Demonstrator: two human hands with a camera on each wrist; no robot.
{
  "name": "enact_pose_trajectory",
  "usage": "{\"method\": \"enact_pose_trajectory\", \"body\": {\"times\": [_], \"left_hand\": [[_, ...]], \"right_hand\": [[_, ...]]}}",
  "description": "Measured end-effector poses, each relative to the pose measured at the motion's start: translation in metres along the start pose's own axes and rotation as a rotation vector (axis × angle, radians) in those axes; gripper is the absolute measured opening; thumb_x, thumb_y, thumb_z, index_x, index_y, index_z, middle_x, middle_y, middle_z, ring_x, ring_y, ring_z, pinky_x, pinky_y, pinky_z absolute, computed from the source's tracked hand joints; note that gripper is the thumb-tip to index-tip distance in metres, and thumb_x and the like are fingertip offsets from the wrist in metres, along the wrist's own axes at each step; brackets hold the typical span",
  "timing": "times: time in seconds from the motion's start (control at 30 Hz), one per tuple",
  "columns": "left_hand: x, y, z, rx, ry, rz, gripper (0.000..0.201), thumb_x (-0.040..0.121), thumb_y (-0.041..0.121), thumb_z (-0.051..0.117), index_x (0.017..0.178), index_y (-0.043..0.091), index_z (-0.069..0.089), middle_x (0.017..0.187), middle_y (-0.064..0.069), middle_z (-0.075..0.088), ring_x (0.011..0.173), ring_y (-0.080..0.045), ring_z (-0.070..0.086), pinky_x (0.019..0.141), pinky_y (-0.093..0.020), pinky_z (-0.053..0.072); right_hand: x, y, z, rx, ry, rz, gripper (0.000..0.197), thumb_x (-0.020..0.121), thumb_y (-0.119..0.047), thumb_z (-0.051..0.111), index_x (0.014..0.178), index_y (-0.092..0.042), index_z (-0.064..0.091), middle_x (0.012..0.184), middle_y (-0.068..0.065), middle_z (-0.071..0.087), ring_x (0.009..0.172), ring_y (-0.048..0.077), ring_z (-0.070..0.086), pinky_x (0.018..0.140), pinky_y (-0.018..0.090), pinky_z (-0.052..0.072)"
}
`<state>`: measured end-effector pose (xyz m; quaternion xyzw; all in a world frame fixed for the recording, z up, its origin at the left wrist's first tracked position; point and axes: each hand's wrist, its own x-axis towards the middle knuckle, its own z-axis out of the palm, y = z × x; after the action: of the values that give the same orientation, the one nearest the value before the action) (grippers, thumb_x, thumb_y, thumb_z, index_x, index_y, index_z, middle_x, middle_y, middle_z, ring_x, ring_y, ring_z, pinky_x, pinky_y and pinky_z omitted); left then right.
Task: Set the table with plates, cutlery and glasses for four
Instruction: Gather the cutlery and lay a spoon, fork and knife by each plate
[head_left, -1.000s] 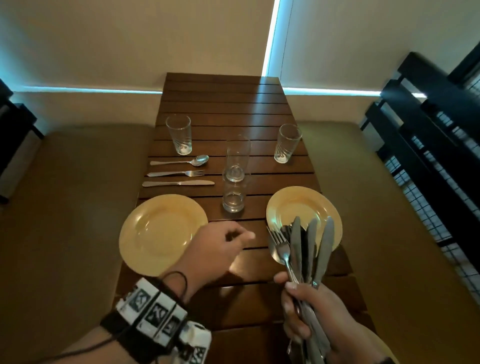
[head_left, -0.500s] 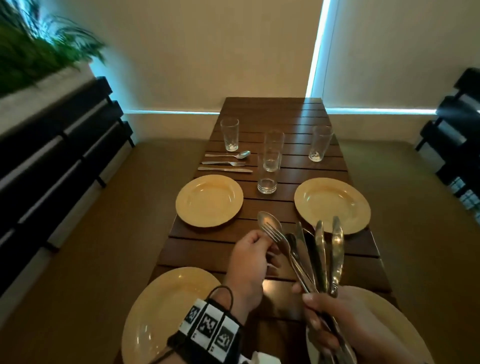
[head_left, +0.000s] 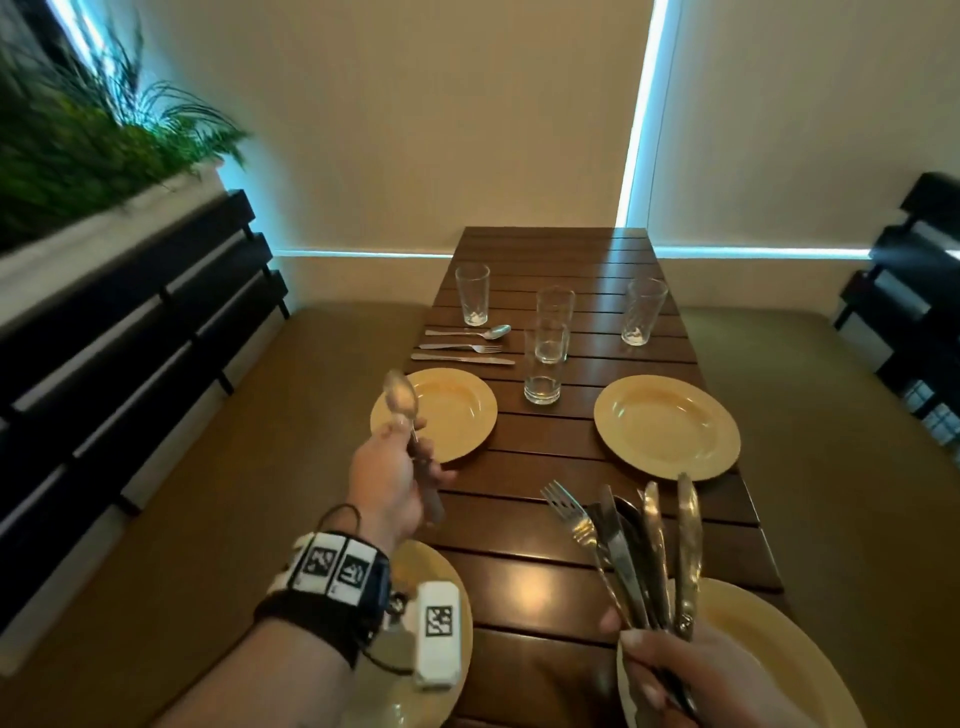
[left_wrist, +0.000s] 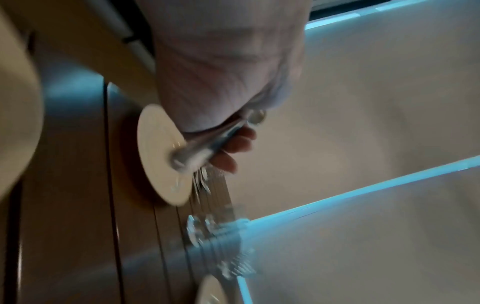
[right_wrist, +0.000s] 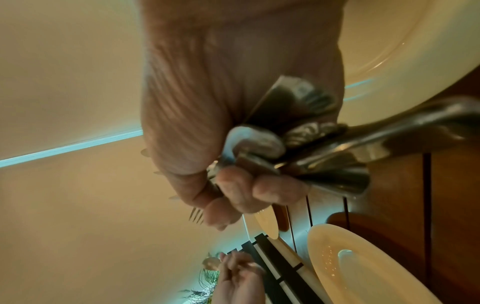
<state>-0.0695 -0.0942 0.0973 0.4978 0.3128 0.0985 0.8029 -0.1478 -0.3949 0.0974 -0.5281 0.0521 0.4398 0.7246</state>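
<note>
Your left hand (head_left: 390, 480) gripped a spoon (head_left: 401, 401) by its handle, fingers curled round it, bowl raised over the far-left plate (head_left: 462, 415) on the table (head_left: 571, 467). Two stacked glasses (head_left: 545, 364) stood mid-table. Your right hand (head_left: 696, 680) clenched a bundle of cutlery (head_left: 639, 545), forks and knives fanned upward, above the near-right plate (head_left: 753, 623).

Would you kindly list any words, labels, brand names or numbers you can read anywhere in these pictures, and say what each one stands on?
No readable words, brands or numbers in any view.
Black-and-white square marker patterns on the black wristband above the left hand: code patterns, not text.
One more such pattern on the white box-shaped module: no text either.
Engraved handles of the steel cutlery bundle in the right hand: too blurred to read.
</note>
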Motion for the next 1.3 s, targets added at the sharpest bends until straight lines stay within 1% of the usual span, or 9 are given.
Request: {"method": "enact_pose_trajectory", "body": {"times": [0.07,0.17,0.23,0.3,0.43,0.63,0.77,1.13,1.3], "left_hand": [[0.030,0.008,-0.017,0.488,-0.017,0.121,0.026,0.109,0.022,0.050,0.101,0.009,0.071,0.072,-0.006,0.060,0.048,-0.017,0.050,0.059,-0.036,0.049],[0.065,0.011,-0.033,1.191,-0.102,0.240,0.010,0.098,0.018,0.068,0.107,0.020,0.074,0.079,0.000,0.072,0.064,-0.011,0.064,0.058,-0.023,0.048],[0.079,0.007,-0.036,1.465,-0.168,0.291,0.014,0.092,0.021,0.076,0.105,0.025,0.074,0.088,0.006,0.072,0.078,-0.008,0.065,0.068,-0.023,0.051],[0.090,-0.001,-0.035,1.594,-0.212,0.301,0.008,0.090,0.027,0.078,0.096,0.028,0.073,0.092,0.008,0.071,0.087,-0.011,0.066,0.081,-0.028,0.057],[0.115,-0.018,-0.037,1.711,-0.352,0.282,0.006,0.091,0.030,0.073,0.095,0.029,0.077,0.102,0.009,0.074,0.097,-0.012,0.067,0.093,-0.034,0.059],[0.138,-0.038,-0.042,1.880,-0.471,0.339,0.014,0.095,0.033,0.066,0.105,0.033,0.077,0.111,0.010,0.075,0.105,-0.015,0.067,0.093,-0.036,0.058],[0.146,-0.044,-0.043,1.979,-0.489,0.426,0.021,0.098,0.033,0.061,0.113,0.033,0.076,0.116,0.008,0.072,0.109,-0.018,0.066,0.094,-0.038,0.058],[0.155,-0.053,-0.046,2.046,-0.484,0.530,0.023,0.102,0.028,0.059,0.118,0.029,0.075,0.119,0.004,0.070,0.110,-0.019,0.064,0.093,-0.036,0.056],[0.144,-0.042,-0.042,2.016,-0.469,0.515,0.025,0.102,0.035,0.057,0.120,0.029,0.074,0.119,0.004,0.070,0.108,-0.019,0.065,0.092,-0.035,0.056]], "right_hand": [[0.005,-0.003,-0.001,0.062,0.019,-0.009,0.075,0.035,-0.015,0.099,0.099,0.009,0.069,0.056,0.020,0.047,0.039,0.024,0.048,0.036,0.028,0.043],[0.009,-0.008,-0.002,0.123,0.027,-0.009,0.067,0.043,-0.003,0.092,0.102,0.014,0.067,0.055,0.022,0.048,0.035,0.025,0.050,0.033,0.027,0.044],[0.012,-0.011,-0.004,0.145,0.032,-0.009,0.063,0.051,0.003,0.087,0.107,0.018,0.063,0.055,0.022,0.048,0.033,0.026,0.050,0.033,0.028,0.045],[0.016,-0.013,-0.007,0.145,0.055,-0.005,0.061,0.051,0.001,0.085,0.106,0.017,0.064,0.055,0.022,0.046,0.034,0.025,0.050,0.035,0.030,0.045],[0.027,-0.016,-0.015,0.049,0.114,0.032,0.079,0.046,-0.011,0.090,0.114,0.014,0.060,0.056,0.018,0.051,0.040,0.025,0.053,0.041,0.030,0.049],[0.041,-0.018,-0.018,-0.022,0.133,0.049,0.100,0.032,-0.027,0.101,0.116,0.010,0.060,0.058,0.016,0.054,0.047,0.024,0.055,0.048,0.031,0.050],[0.047,-0.019,-0.017,-0.059,0.140,0.051,0.099,0.024,-0.031,0.102,0.107,0.008,0.065,0.057,0.016,0.055,0.047,0.024,0.057,0.050,0.029,0.052],[0.049,-0.019,-0.008,0.001,0.144,0.028,0.087,0.031,-0.025,0.101,0.104,0.009,0.068,0.057,0.018,0.051,0.045,0.025,0.053,0.046,0.029,0.050],[0.050,-0.021,-0.007,-0.016,0.154,0.023,0.089,0.032,-0.028,0.101,0.106,0.009,0.068,0.056,0.018,0.051,0.048,0.026,0.053,0.053,0.032,0.047]]}}
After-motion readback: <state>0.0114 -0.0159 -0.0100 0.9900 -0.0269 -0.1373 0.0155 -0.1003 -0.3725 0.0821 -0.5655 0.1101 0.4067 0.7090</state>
